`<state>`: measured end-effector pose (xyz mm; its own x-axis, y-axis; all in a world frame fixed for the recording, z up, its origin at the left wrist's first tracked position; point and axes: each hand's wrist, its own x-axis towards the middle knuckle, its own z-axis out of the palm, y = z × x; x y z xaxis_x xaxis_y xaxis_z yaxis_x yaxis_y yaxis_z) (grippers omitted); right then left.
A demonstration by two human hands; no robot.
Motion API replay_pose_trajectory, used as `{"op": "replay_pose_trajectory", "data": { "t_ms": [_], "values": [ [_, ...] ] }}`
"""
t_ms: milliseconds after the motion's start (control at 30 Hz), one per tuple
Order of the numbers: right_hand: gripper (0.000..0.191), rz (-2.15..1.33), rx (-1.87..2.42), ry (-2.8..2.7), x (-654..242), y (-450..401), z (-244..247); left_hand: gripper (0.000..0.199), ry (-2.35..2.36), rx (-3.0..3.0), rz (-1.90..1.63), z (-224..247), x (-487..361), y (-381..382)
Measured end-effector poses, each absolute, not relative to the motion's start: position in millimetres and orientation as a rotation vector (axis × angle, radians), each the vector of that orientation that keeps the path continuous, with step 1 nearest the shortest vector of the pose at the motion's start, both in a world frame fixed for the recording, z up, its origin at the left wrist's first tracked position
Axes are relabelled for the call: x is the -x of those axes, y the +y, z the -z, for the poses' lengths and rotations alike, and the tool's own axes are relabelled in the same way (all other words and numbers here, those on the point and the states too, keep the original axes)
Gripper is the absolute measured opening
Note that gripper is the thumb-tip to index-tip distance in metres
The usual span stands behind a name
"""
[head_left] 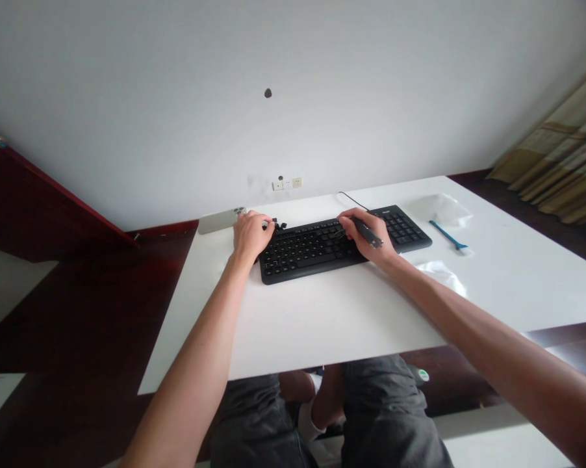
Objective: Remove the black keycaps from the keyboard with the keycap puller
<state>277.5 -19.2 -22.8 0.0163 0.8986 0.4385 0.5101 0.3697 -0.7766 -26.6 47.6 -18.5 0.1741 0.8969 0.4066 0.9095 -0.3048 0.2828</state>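
Black full-size keyboard [322, 260] lies flat on the white table [297, 325], slightly angled, cable [355, 200] off the rear edge. Right hand [368, 235] is over its right half, fingers clamped on a dark-handled tool [368, 233], thin tip down at the keys. Left hand [253, 233] is at the keyboard's rear left corner, thumb and index close to each other, just beside some small loose black pieces [282, 226], probably keycaps; can't tell if it's pinching one. Phone [219, 221] lies just left of that hand. Right of the keyboard: blue-handled brush [446, 234], clear plastic bag [444, 208] behind it, crumpled white wrapper [444, 276] nearer the person.
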Motion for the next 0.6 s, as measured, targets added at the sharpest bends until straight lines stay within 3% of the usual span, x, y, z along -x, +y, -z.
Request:
{"op": "replay_pose_trajectory", "data": {
  "t_ms": [300,600],
  "values": [
    [0.030,-0.547,1.213,-1.834,-281.2,-19.1,17.3,0.015,-1.247,2.893,0.823,13.7,-41.6,3.0],
    [0.031,-0.653,1.129,-1.925,-281.6,-21.2,15.1,0.008,-1.208,3.016,0.805,15.6,-50.6,0.1]
  ]
}}
